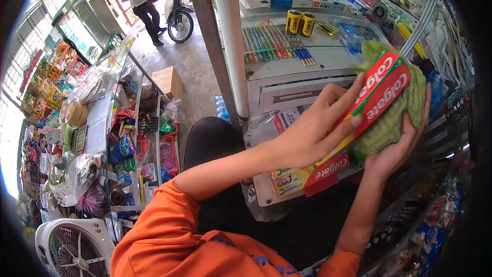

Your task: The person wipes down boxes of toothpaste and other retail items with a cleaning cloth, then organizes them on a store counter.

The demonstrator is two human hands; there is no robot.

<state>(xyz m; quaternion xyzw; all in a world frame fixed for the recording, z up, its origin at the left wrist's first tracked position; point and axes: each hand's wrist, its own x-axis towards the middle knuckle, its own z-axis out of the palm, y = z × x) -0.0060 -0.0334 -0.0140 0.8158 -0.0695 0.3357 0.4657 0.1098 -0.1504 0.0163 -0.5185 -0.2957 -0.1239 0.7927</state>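
My left hand [310,128] grips a red Colgate toothpaste box [384,90], its fingers along the near long side. Behind and under the box is a crumpled green cloth [412,102]. My right hand [392,149] holds this cloth from below, fingers wrapped round it. Box and cloth touch. Below my hands, more toothpaste boxes [328,170] lie on the white shelf, with yellow boxes marked Vitamin C [289,183] beside them. My left hand partly covers this stack.
A glass display case [318,46] holds pens, two yellow batteries [293,22] and flat boxes. To the left, a glass counter [119,72] carries packets and an open notebook [98,123]. A fan [79,261] stands at lower left. Farther off are a person [138,0] and a motorbike [178,15].
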